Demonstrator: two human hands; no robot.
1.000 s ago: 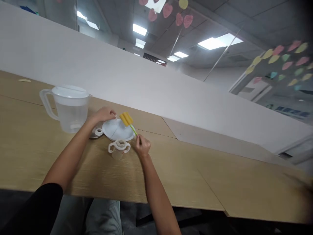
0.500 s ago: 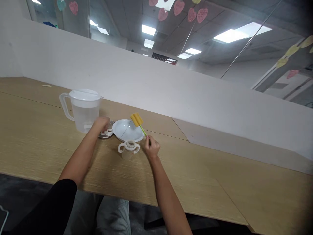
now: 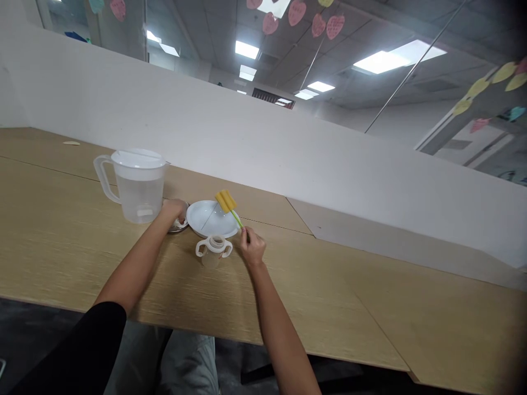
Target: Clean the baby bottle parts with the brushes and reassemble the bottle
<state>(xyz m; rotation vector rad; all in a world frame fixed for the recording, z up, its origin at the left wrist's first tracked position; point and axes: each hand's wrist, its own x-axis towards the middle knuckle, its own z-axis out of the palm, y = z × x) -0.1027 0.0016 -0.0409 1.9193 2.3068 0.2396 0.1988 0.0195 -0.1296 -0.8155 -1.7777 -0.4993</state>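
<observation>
**Right hand (image 3: 252, 247) pinched a brush (image 3: 225, 201) over a plate (image 3: 212, 218)**

The head view looked down on a long wooden table (image 3: 329, 291), with the hands just below the middle of the frame. The right hand was nearly closed, thumb and fingers pinched on the brush's thin green handle (image 3: 237, 220). The brush tilted up and away from the hand, and its yellow sponge hung over the far side of the white plate, apparently without touching it.

The left hand (image 3: 173, 209) lay curled, palm down, over a metal disc (image 3: 180, 229) just left of the plate. The fingers hid most of the disc, so I could not tell whether the hand had hold of it.

A two-handled cup (image 3: 213, 253) stood upright between the hands, just in front of the plate and nearly touching its rim. A lidded plastic jug (image 3: 139, 195) holding clear liquid stood left of the left hand, with its handle toward the upper left.

A black sleeve (image 3: 69, 351) covered the left upper arm at the lower left. Paper hearts (image 3: 297, 13) hung at the top of the frame, above a white partition (image 3: 197, 126).
</observation>
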